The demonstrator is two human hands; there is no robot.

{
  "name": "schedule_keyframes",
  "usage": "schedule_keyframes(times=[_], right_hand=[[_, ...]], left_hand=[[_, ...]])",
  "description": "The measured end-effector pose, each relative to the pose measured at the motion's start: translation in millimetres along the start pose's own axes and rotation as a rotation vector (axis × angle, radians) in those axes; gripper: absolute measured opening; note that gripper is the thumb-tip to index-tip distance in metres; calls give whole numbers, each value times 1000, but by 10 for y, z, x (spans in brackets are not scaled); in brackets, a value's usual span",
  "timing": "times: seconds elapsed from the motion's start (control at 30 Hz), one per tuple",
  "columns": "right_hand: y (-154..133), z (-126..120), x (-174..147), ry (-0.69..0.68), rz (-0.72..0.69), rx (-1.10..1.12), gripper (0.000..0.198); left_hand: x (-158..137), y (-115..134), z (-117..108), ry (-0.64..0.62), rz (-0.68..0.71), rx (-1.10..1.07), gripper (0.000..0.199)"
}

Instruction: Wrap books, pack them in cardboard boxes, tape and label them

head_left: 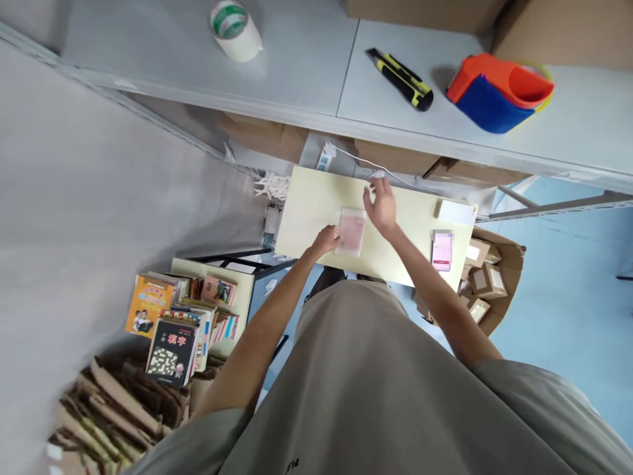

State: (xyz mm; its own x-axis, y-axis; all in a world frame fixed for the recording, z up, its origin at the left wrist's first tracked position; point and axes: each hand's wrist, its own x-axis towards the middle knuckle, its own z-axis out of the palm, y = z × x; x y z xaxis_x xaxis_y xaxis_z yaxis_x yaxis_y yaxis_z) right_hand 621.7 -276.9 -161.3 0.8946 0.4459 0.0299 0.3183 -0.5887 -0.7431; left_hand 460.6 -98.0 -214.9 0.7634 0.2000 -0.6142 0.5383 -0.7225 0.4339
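One pale-pink rectangular packet (352, 232) near pale-yellow desk (307, 206) front edge: your left hand (326, 239) touches it, finger grip unclear; right hand (382, 206) near back edge, fingers apart.

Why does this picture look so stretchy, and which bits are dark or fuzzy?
Head view: the shirt looms huge while the left hand looks small, probably wide-angle stretch; head view: blocky pixels cover the phone's top; head view: soft shadow darkens the grey surface near the books.

Tape roll (243, 41), yellow-black cutter (401, 79), red-blue dispenser (487, 102) on grey shelf (291, 69), stacked books (172, 349) lower left
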Motion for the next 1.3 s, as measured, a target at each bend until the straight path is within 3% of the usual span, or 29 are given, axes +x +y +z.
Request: schedule_keyframes(times=[0.07,0.13,0.27,0.47,0.63,0.8,0.87,0.93,1.03,1.13,1.3], right_hand=[[179,339,-468,-247,365,59,43],[352,572,-814,-369,586,120,52],[594,764,-1165,-410,723,212,51],[799,749,-1321,-326,829,280,25],[826,481,-1366,-207,788,312,15],[643,-116,-1341,-135,566,550,36],[537,-455,-1355,-115,470,737,50],[431,-791,-1384,-95,445,844,56],[311,-1157,-1419,-30,439,886,59],[267,-1288,-1432,27,437,887,62],[268,-1229,-1464,68,431,884,61]], left_hand=[[30,-59,221,-12,-51,-10,40],[53,-94,364,-5,-83,-28,40],[94,-114,502,4,-99,-84,40],[134,44,699,-23,-73,-234,52],[138,250,766,-37,-99,-457,55],[99,380,458,55,-132,-710,87],[29,481,281,-15,-63,-882,94],[-91,633,120,-164,71,-1095,101],[-325,910,-49,-271,240,-1240,92],[-512,1140,-131,-120,267,-1132,71],[-615,1282,-147,99,286,-997,55]])
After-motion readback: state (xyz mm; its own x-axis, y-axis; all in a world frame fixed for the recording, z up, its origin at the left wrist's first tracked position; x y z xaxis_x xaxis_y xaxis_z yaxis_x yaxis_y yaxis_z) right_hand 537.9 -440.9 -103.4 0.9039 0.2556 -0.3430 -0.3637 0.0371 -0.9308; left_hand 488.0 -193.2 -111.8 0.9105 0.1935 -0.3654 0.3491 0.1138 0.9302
